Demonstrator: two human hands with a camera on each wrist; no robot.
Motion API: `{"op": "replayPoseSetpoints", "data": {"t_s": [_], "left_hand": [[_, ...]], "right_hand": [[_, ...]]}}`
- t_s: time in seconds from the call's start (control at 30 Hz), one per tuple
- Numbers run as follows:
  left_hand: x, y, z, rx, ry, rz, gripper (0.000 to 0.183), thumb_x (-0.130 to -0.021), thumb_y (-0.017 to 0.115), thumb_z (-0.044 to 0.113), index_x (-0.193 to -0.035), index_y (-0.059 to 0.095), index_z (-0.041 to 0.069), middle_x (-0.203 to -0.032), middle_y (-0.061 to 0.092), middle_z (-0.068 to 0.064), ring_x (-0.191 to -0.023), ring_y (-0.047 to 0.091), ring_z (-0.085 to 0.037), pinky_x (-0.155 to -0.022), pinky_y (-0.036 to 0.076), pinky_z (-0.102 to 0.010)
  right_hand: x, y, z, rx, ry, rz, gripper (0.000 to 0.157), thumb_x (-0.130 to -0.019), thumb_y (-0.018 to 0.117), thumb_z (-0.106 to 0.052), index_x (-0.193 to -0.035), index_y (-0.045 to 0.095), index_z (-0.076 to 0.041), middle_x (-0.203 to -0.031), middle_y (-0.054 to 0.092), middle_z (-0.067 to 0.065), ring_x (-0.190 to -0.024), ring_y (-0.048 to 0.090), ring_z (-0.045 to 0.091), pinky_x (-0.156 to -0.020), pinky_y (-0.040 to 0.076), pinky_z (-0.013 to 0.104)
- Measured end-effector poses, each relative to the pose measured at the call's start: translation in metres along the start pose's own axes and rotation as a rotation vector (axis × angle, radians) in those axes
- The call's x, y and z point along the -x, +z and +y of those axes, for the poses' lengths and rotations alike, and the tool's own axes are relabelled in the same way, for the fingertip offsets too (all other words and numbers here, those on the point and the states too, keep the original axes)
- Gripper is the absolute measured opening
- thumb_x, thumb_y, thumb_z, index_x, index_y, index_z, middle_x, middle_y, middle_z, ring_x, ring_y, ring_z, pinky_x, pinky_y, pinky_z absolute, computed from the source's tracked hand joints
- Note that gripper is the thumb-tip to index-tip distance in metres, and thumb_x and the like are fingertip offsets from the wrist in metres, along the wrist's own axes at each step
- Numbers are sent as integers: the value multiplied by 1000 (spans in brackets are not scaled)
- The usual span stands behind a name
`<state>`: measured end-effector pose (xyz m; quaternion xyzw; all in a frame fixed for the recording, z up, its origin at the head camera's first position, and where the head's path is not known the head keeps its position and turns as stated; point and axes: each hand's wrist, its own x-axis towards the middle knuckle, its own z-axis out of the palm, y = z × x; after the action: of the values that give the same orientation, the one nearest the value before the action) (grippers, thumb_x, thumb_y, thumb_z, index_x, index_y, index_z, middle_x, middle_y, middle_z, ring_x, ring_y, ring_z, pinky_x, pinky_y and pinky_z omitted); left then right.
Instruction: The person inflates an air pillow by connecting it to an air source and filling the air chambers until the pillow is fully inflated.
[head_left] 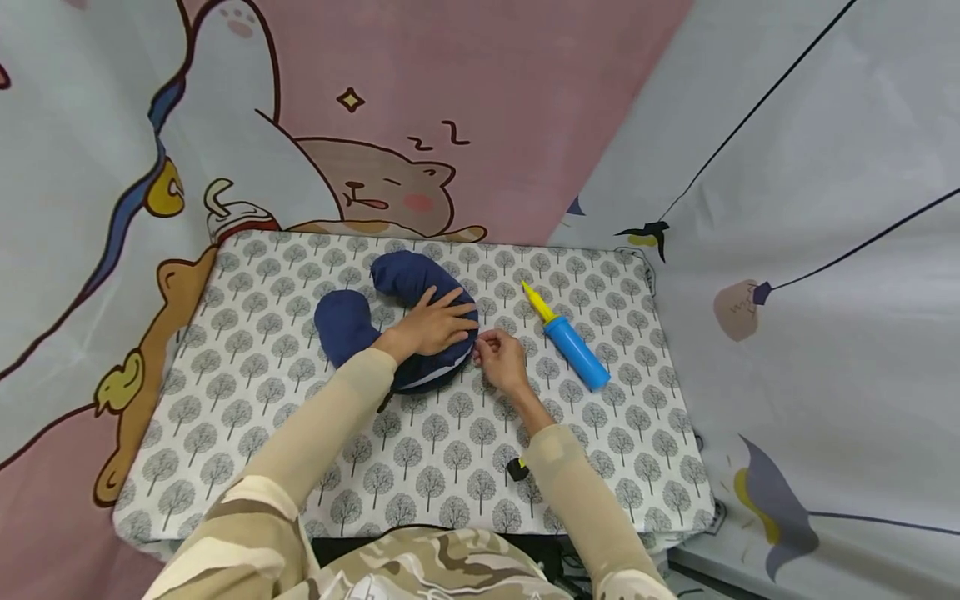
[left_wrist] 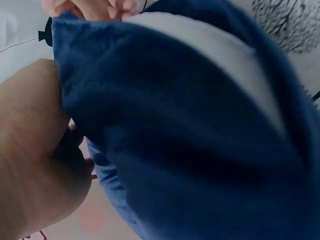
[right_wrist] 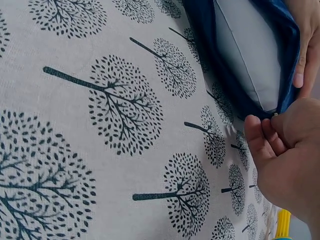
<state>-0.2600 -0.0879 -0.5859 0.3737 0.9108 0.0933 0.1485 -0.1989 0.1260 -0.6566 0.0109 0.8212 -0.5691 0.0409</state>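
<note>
A navy U-shaped neck pillow [head_left: 408,271] lies on the tree-print cloth. Along its near right edge the cover gapes, and a pale inner lining [right_wrist: 250,55] shows through in both wrist views. My left hand [head_left: 433,327] rests on top of the pillow's right curve, its fingers spread over the fabric. At the end of the opening, my right hand [head_left: 502,360] pinches what looks like a small zipper pull [right_wrist: 275,115] between thumb and fingers. Those fingertips mostly hide the pull.
To the right lies a blue hand pump [head_left: 577,354] with a yellow nozzle [head_left: 537,302]. A small black and yellow object [head_left: 517,468] sits beside my right forearm. Printed curtains [head_left: 525,100] hang behind the table [head_left: 247,417] and at its sides.
</note>
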Motion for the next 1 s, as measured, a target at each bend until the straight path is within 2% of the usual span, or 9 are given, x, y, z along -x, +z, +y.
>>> {"op": "replayPoseSetpoints", "data": {"t_s": [0.07, 0.1, 0.13, 0.27, 0.37, 0.5, 0.7, 0.87, 1.0], "left_hand": [[-3, -4, 0, -4, -10, -34, 50, -123, 40, 46, -170, 54, 32, -189, 31, 2, -181, 10, -32, -143, 6, -71], [2, -16, 9, -7, -25, -63, 48, -123, 44, 40, -169, 55, 28, -188, 32, -1, -180, 12, -35, -143, 8, -72], [1, -16, 9, -16, -29, -71, 49, -123, 44, 40, -169, 55, 28, -188, 32, -2, -180, 12, -35, -143, 8, -71], [-1, -16, 10, -49, -50, -100, 50, -123, 43, 41, -171, 52, 29, -189, 29, -2, -180, 11, -34, -144, 8, -69], [-1, -15, 11, -69, -60, -98, 51, -123, 42, 43, -171, 51, 30, -189, 29, -1, -180, 10, -33, -144, 9, -68], [0, -10, 10, -90, -61, -81, 51, -123, 41, 44, -172, 50, 31, -189, 29, -1, -180, 11, -33, -144, 11, -67], [0, -4, 7, -111, -63, -70, 52, -123, 40, 44, -174, 47, 31, -190, 26, 1, -181, 9, -33, -145, 11, -65], [0, -3, 6, -92, -58, -50, 52, -123, 41, 43, -174, 48, 30, -189, 29, -1, -180, 10, -34, -145, 12, -65], [1, -4, 5, -71, -52, -38, 54, -123, 42, 45, -173, 48, 29, -189, 29, -2, -180, 10, -34, -145, 12, -66]], "right_hand": [[0, -1, -1, 63, -6, 6, 16, -115, 65, -12, -116, 76, 0, -100, 81, 23, -84, 81, 34, -67, 65, 27], [1, -2, -2, 101, -11, 9, 16, -115, 65, -13, -116, 76, -1, -99, 81, 20, -82, 80, 30, -66, 62, 25], [1, -3, -2, 136, -13, 10, 16, -115, 65, -13, -115, 76, -2, -98, 82, 18, -80, 79, 26, -65, 60, 24], [0, -4, 1, 222, -58, 12, 17, -115, 64, -12, -111, 77, -2, -93, 81, 13, -77, 75, 21, -69, 59, 32], [-5, 1, 20, 244, -127, 25, 16, -114, 65, -14, -106, 76, -5, -86, 79, 6, -73, 72, 18, -71, 59, 35], [-9, 10, 44, 255, -176, 59, 17, -113, 66, -19, -101, 75, -11, -81, 77, -4, -71, 70, 10, -71, 58, 29], [13, 10, 4, 277, -131, 35, 13, -112, 66, -9, -104, 75, -3, -86, 80, 9, -73, 73, 20, -73, 60, 36], [17, 10, -4, 304, -93, 39, 14, -114, 65, -11, -110, 77, -4, -92, 82, 11, -77, 75, 19, -74, 59, 31], [17, 9, 0, 274, -139, 46, 13, -113, 67, -9, -112, 77, 0, -97, 80, 14, -79, 77, 21, -72, 61, 31]]}}
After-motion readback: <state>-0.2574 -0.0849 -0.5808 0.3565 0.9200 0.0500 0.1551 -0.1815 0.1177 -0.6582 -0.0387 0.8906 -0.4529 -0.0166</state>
